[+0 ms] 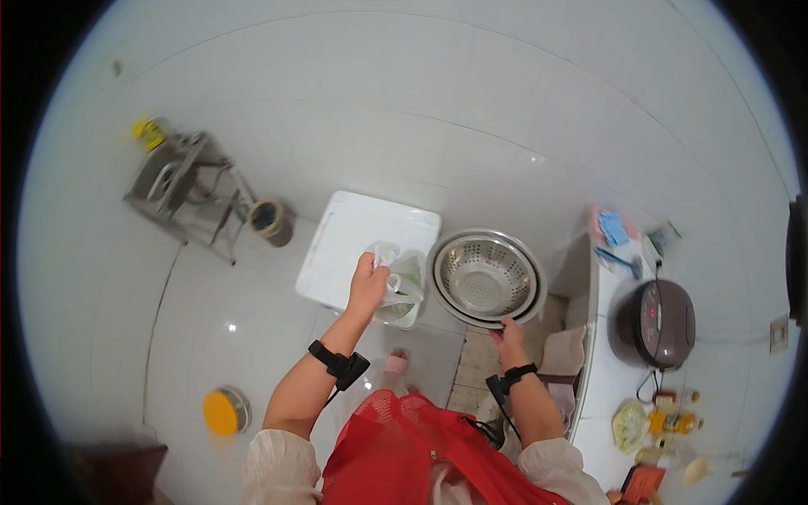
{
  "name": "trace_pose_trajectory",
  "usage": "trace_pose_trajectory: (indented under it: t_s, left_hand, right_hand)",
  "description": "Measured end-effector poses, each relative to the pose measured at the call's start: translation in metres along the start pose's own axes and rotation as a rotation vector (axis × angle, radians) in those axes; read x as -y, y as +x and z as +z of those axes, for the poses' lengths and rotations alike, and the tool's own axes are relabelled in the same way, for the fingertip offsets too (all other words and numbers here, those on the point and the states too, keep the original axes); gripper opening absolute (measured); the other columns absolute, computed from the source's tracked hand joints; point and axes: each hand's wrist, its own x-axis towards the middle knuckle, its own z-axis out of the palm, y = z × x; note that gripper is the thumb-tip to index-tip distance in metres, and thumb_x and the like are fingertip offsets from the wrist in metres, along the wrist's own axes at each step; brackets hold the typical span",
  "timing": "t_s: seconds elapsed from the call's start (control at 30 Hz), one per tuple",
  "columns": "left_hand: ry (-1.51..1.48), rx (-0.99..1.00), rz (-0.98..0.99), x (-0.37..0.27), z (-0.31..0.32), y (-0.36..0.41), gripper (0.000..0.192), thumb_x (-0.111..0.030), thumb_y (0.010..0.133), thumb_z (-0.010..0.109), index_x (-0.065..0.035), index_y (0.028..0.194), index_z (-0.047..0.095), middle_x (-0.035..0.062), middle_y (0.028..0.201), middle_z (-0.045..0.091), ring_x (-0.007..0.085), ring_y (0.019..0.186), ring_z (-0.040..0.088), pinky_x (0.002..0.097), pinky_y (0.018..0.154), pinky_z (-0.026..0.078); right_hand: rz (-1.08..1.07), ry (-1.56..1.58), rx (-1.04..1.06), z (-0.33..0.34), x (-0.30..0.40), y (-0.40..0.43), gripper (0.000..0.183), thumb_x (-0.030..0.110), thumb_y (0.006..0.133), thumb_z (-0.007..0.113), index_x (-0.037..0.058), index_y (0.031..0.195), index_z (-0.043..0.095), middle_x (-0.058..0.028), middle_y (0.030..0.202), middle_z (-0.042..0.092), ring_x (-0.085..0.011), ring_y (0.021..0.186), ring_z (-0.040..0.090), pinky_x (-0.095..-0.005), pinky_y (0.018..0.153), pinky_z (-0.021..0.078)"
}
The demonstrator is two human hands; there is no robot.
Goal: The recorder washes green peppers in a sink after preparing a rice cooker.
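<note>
My left hand (369, 287) grips the top of a clear plastic bag (407, 278) with something green and leafy inside. The bag hangs over the near right part of a white square-topped table or stool (353, 237). My right hand (510, 341) is closed on the near rim of a stainless steel basin (434, 287). Nested in that basin is a perforated metal colander (486, 290), with nothing visible inside it. The basin is held to the right of the white top. My right fingers are partly hidden beneath the rim.
To the right runs a white counter (590, 398) with a dark rice cooker (666, 325), a blue cloth (613, 228) and several bottles (678, 421). On the left stand a folding metal chair (183, 183) and a bin (268, 221). A yellow-lidded container (221, 412) sits on the floor.
</note>
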Motion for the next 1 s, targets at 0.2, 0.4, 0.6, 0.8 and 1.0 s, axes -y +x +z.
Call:
trace_pose_trajectory:
  t_s: [0.2,0.4,0.6,0.8,1.0]
  left_hand:
    - [0.044,-0.175,0.027,-0.033,-0.132,-0.060,0.024,-0.009,0.082,0.046,-0.0015,0.105,0.049,0.0041,0.092,0.055,0.0110,0.081,0.051,0.0259,0.072,0.043]
    - [-0.038,-0.418,-0.001,-0.070,-0.272,-0.114,0.021,-0.015,0.084,0.047,-0.0019,0.099,0.052,0.0026,0.081,0.053,0.0102,0.071,0.049,0.0266,0.063,0.041]
    - [-0.050,-0.658,0.005,-0.086,-0.446,-0.141,0.014,-0.016,0.084,0.047,-0.0035,0.091,0.050,0.0005,0.076,0.048,0.0090,0.068,0.046,0.0273,0.058,0.039]
    - [-0.138,-0.791,-0.045,-0.109,-0.626,-0.133,0.015,-0.018,0.083,0.048,-0.0043,0.091,0.050,0.0006,0.075,0.047,0.0095,0.066,0.045,0.0267,0.054,0.038]
    - [-0.115,-0.886,-0.053,-0.138,-0.794,-0.114,0.014,-0.021,0.084,0.048,-0.0073,0.089,0.049,-0.0003,0.071,0.045,0.0094,0.060,0.044,0.0269,0.046,0.035]
  right_hand:
    - [-0.020,-0.256,0.166,0.069,-0.003,-0.042,0.011,0.006,0.081,0.052,-0.0027,0.087,0.053,-0.0133,0.082,0.059,-0.0279,0.071,0.062,-0.0394,0.066,0.0564]
    - [-0.015,-0.379,0.448,0.195,-0.035,-0.113,0.013,0.009,0.079,0.053,-0.0024,0.084,0.053,-0.0124,0.080,0.060,-0.0261,0.067,0.062,-0.0387,0.063,0.0568]
    - [0.017,-0.476,0.642,0.352,-0.097,-0.208,0.018,0.010,0.076,0.055,-0.0049,0.085,0.053,-0.0151,0.079,0.061,-0.0268,0.068,0.064,-0.0371,0.063,0.0576]
    - [0.020,-0.570,0.752,0.520,-0.200,-0.304,0.019,0.014,0.080,0.052,-0.0032,0.088,0.056,-0.0143,0.081,0.063,-0.0255,0.069,0.064,-0.0342,0.063,0.0566]
    - [0.060,-0.567,0.808,0.656,-0.287,-0.397,0.017,0.014,0.079,0.053,-0.0020,0.085,0.056,-0.0135,0.079,0.062,-0.0245,0.066,0.063,-0.0337,0.061,0.0562]
